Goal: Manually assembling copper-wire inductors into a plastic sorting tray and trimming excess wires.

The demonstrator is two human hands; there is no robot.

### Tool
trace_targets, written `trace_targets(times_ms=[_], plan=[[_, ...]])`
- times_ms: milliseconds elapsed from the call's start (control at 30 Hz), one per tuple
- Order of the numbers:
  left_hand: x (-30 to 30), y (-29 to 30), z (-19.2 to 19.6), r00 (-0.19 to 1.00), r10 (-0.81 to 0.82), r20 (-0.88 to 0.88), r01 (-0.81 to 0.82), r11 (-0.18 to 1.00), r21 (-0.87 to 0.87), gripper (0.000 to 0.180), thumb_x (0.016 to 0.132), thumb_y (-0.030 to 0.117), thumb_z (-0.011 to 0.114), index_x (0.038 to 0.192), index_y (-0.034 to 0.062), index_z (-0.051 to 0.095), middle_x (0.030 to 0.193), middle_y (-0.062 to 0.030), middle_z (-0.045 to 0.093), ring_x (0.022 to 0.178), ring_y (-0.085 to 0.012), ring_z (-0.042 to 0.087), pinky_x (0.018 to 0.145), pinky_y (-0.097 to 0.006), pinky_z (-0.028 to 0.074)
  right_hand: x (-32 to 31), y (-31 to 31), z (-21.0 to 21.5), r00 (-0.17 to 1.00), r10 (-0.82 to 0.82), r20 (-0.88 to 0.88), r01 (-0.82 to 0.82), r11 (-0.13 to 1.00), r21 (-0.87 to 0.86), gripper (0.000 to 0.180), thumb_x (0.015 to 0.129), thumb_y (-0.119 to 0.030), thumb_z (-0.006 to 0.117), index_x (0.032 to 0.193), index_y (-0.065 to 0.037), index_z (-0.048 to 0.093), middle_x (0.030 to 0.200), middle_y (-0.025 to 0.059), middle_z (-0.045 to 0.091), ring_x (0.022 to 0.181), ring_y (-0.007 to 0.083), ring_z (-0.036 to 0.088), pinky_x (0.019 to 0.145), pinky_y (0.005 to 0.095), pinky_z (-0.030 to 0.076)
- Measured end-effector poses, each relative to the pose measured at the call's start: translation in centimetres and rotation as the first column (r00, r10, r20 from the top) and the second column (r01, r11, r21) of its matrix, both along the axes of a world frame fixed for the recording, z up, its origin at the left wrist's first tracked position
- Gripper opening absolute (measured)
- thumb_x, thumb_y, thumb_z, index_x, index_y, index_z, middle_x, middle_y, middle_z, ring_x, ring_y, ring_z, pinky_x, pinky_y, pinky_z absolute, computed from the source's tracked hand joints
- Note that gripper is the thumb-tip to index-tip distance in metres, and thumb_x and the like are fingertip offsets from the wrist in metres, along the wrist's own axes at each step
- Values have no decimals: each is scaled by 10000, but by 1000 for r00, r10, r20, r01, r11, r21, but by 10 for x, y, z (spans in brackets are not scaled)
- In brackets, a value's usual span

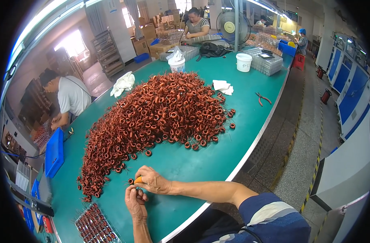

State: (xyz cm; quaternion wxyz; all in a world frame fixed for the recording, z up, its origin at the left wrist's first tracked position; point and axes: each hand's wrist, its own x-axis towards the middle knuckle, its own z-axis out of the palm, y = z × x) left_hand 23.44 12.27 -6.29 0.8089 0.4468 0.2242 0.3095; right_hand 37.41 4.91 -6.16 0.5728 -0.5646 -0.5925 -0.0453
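My right hand (155, 181) is closed round a small tool with an orange-yellow handle (138, 180); its working end is hidden. Just below it, my left hand (136, 201) has thumb and fingers pinched together, and what lies between them is mostly covered. One reddish-brown ring coil (130, 181) shows right at the fingertips; I cannot tell whether it is held or lies on the table. Beyond both hands spreads a large heap of similar wire-wound ring coils (152, 111) with thin wire ends. A clear plastic tray (108, 222) with rows of coils lies left of my left forearm.
The green table (201, 170) carries red-handled pliers (263, 99), white paper (223, 86), a white cloth (123, 84), white tubs (244, 62) and stacked clear trays (267, 64). A blue bin (54, 153) sits at the left edge. Co-workers sit left and at the far end.
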Motion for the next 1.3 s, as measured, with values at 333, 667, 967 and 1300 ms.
trace_targets(times_ms=[333,667,967,1300], plan=[[3,-10,5,992,56,109,-59,998,30,131,966,182,521,1039,74,534,696,-27,482,551,-153,490,487,-263,418,0,1,9,537,84,-840,-411,895,-173,237,862,-243,662,894,-9,672,873,83,664,933,190,570,874,342,441],[3,-5,-1,995,92,44,-100,959,264,246,980,198,504,1180,56,486,773,-29,497,623,-129,509,548,-243,435,4,7,-12,675,61,-735,-370,890,-266,501,900,-459,606,1055,16,630,897,82,653,820,139,595,702,291,495],[8,-6,-5,996,86,-7,-72,872,485,195,977,105,466,1150,15,461,789,-32,468,635,-113,476,579,-235,425,2,0,-1,893,50,-448,-213,923,-321,379,925,-356,581,901,11,670,682,34,626,609,112,565,589,256,485],[-1,3,-9,996,-30,86,15,986,164,186,953,138,539,1120,62,507,759,-25,463,600,-136,473,538,-250,437,11,1,0,896,-13,-443,-186,897,-401,456,847,-433,676,918,16,667,734,62,632,668,136,570,605,284,478]])
